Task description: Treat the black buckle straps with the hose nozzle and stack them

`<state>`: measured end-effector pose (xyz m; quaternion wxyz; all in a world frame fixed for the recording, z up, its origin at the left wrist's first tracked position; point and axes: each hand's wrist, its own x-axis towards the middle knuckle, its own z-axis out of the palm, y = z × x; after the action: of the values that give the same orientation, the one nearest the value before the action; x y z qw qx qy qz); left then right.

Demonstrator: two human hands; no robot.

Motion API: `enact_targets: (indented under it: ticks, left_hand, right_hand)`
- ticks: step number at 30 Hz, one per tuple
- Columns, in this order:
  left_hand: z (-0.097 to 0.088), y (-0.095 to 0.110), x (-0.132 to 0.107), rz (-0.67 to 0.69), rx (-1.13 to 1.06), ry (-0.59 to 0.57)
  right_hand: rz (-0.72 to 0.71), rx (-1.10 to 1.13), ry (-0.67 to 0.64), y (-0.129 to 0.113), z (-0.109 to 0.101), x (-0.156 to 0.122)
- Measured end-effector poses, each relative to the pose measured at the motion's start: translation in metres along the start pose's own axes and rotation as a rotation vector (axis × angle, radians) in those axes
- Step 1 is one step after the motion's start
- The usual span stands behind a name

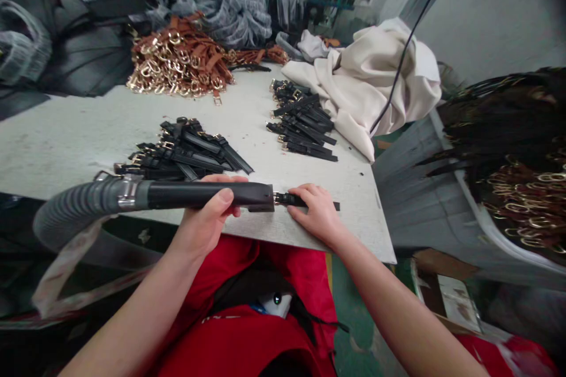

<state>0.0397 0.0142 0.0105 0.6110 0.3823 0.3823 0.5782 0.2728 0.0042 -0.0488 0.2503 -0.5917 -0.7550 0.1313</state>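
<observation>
Red clothing (239,344) covers my lap, just below the edge of the pale tabletop (247,100). My left hand (212,215) has its fingers curled around a black nozzle (177,195), thumb along the near side, and a ribbed grey hose (84,206) is clamped to the nozzle's back end and bends down at the left. My right hand (316,212) lies low on the tabletop, fingers closed over a short black buckled strap (284,198); the strap's buckle end sits right at the nozzle's mouth, and I cannot tell whether it reaches inside. Off to my right stands a big grey bin (407,188), heaped above its rim with dark straps (508,109), while brown straps with gold-coloured buckles (530,206) fill its nearer part. Below the bin, a cardboard box (444,262) has its flap up and a whitish, stained piece (460,303) inside, too unclear to name. Beyond my hands, two loose piles of black straps (194,147) lie on the tabletop, one at left and one at right, with a mound of brown buckled straps (181,59) behind them and crumpled cream fabric (380,76) at the far right.
</observation>
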Motion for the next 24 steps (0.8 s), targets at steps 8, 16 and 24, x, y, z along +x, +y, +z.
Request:
enact_targets:
  ticks: [8, 16, 24]
  left_hand:
    - [-0.004, 0.02, -0.006, 0.069, 0.121, -0.018]
    - [-0.009, 0.027, -0.028, -0.122, 0.103, -0.345]
    - [-0.015, 0.019, -0.039, -0.32, -0.005, -0.46]
  right_hand:
    - [0.083, 0.179, 0.009, -0.009, -0.007, 0.003]
    - [0.128, 0.529, 0.005, -0.064, -0.035, 0.008]
    - [0.015, 0.352, -0.096, -0.092, -0.05, 0.009]
